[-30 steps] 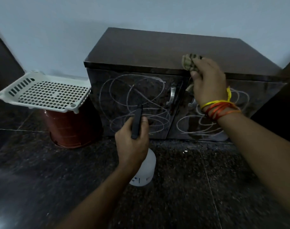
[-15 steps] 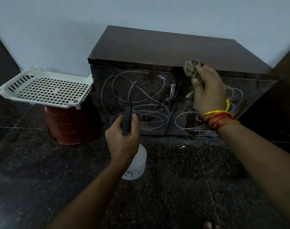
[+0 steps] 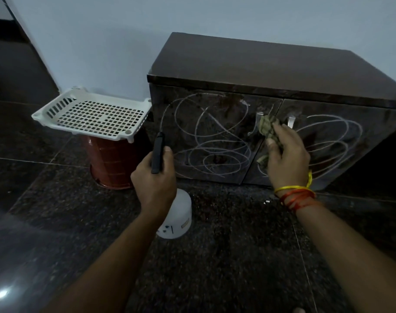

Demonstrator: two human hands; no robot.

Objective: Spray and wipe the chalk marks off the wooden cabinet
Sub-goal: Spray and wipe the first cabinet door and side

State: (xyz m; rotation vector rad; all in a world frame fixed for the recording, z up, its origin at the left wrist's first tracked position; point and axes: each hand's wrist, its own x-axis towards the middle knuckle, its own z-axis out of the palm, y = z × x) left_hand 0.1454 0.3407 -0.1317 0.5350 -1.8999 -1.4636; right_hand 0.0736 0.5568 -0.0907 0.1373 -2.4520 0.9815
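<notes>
Cabinet (image 3: pixel 249 71) sits against far wall, chalk loops (image 3: pixel 210 145) across both doors. Right hand (image 3: pixel 287 157) grips cloth (image 3: pixel 268 128) at the handles (image 3: pixel 258 123); left hand (image 3: pixel 155 177) grips spray bottle (image 3: pixel 177 218). White basket (image 3: pixel 95 114) on red bucket (image 3: pixel 112 163), left of cabinet.

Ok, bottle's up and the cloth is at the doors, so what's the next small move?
Probably squeeze the spray bottle in the left hand toward the left door: its chalk marks look untouched, while the right hand holds the cloth by the handles.
</notes>
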